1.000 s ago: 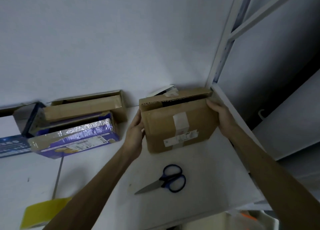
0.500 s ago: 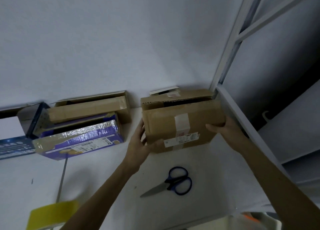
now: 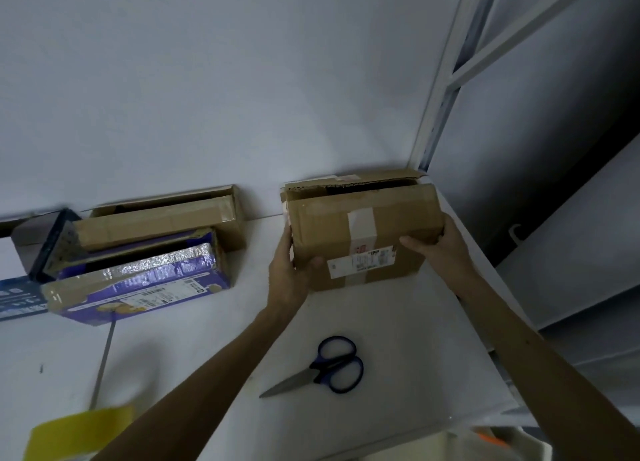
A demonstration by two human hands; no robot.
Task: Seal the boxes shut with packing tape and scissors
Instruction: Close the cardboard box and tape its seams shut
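A brown cardboard box (image 3: 360,225) with old tape and a white label stands at the back right of the white table (image 3: 398,339), its top flap ajar. My left hand (image 3: 287,270) grips its left lower corner, thumb on the front face. My right hand (image 3: 440,249) grips its right side, thumb across the front. Blue-handled scissors (image 3: 322,367) lie shut on the table in front of the box, between my forearms. A yellow tape roll (image 3: 79,433) sits blurred at the lower left edge.
A purple box (image 3: 138,287) with a foil flap and a long brown box (image 3: 162,218) behind it stand open at the left by the wall. A dark blue box (image 3: 20,297) lies at the far left. A white metal rack post (image 3: 440,96) rises right of the box.
Both hands slid down the box's sides to its lower front, thumbs now on the front face. The box has come slightly forward and the view has shifted.
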